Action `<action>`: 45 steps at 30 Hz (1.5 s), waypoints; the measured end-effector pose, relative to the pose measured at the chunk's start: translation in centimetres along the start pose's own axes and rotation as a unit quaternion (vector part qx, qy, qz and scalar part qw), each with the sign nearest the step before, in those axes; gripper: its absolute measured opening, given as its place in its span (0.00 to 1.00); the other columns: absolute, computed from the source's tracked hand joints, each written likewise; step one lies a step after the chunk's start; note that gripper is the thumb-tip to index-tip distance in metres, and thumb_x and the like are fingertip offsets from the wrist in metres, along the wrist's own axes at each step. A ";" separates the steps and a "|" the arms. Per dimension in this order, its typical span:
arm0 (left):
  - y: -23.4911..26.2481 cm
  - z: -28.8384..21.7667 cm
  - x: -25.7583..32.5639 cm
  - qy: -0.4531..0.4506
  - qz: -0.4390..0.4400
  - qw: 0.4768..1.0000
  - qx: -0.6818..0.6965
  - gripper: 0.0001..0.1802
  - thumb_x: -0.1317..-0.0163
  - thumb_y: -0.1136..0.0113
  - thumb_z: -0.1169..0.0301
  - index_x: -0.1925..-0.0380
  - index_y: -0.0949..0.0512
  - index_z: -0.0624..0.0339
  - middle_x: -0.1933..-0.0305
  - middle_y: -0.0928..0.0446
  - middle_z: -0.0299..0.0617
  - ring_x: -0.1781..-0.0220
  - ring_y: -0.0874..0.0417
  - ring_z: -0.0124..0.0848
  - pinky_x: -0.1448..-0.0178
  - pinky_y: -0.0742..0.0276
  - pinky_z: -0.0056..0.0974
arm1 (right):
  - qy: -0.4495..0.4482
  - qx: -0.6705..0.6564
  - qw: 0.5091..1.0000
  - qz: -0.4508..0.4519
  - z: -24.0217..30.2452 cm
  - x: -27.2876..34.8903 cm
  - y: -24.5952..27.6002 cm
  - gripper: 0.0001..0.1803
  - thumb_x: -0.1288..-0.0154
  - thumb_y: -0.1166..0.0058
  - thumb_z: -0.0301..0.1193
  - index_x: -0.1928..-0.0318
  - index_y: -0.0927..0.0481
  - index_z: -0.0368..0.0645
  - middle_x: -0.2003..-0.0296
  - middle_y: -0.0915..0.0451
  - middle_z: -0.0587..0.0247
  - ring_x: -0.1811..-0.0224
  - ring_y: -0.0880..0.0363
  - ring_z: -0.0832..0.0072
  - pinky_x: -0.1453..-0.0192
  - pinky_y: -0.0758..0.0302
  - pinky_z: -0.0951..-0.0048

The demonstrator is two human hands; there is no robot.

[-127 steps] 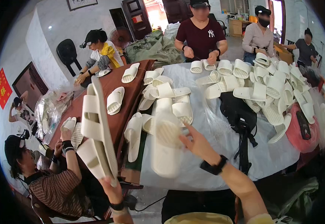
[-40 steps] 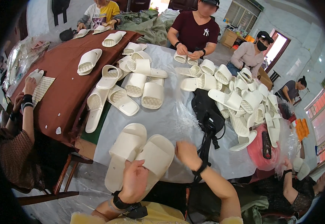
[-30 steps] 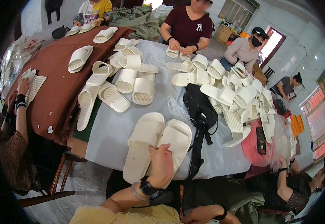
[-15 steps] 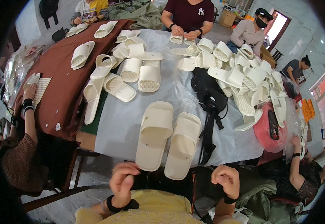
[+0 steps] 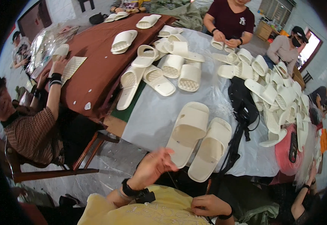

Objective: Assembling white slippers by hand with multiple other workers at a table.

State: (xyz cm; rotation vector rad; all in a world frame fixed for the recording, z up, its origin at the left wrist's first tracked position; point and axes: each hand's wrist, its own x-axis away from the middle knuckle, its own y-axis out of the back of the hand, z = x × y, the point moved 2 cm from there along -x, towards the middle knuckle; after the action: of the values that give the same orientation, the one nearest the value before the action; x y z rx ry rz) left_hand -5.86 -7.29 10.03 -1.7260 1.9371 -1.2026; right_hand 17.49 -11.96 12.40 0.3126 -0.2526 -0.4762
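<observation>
A pair of cream slippers lies side by side near the front edge of the table, the left slipper [image 5: 188, 131] and the right slipper [image 5: 211, 150], heels toward me. My left hand [image 5: 154, 168] is just before the left slipper's heel, fingers stretched toward it and slightly blurred; whether they touch it I cannot tell. Nothing shows in that hand. Low against my yellow top [image 5: 152, 210], my right hand [image 5: 210, 205] has its fingers curled in, with no object visible in it.
A black bag [image 5: 242, 101] with straps lies right of the pair. Piles of cream slippers [image 5: 280, 93] spread across the grey-covered table [image 5: 144, 120]. A red bundle [image 5: 289, 150] in plastic stands at right. Co-workers sit around, one at the brown-covered table [image 5: 92, 63].
The view has turned left, so the table appears farther right. My left hand has reached out toward the left slipper's heel; my right hand has dropped to my top.
</observation>
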 end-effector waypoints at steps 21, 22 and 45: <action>2.6 2.6 -6.6 0.220 -0.011 0.975 0.004 0.13 0.32 0.58 0.66 0.56 0.35 0.64 0.75 0.38 0.31 0.79 0.43 0.20 0.76 0.44 0.25 | -0.041 -0.548 0.764 -0.339 -4.9 -1.7 12.0 0.13 0.34 0.58 0.40 0.73 0.38 0.49 0.81 0.45 0.78 0.82 0.47 0.87 0.80 0.46 0.86; 2.6 2.5 -7.3 0.225 -0.029 0.974 0.016 0.13 0.33 0.58 0.65 0.56 0.35 0.63 0.75 0.38 0.32 0.79 0.43 0.20 0.76 0.44 0.25 | -0.045 -0.503 0.779 -0.373 -4.2 -3.0 13.0 0.11 0.34 0.55 0.38 0.71 0.35 0.48 0.80 0.44 0.78 0.81 0.47 0.88 0.80 0.46 0.86; -1.4 7.2 -17.2 -0.133 -0.095 0.953 -0.256 0.14 0.44 0.49 0.72 0.59 0.30 0.68 0.65 0.26 0.42 0.67 0.28 0.31 0.62 0.30 0.34 | -0.034 0.105 0.910 -0.400 -12.5 -17.2 24.4 0.10 0.49 0.46 0.25 0.66 0.21 0.32 0.74 0.20 0.56 0.72 0.22 0.74 0.65 0.27 0.75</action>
State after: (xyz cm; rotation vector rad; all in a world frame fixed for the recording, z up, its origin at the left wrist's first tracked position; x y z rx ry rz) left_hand 4.32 5.73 1.34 -2.2313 2.0657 -0.4915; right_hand 16.53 19.84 6.64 0.6151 -0.2367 -1.2802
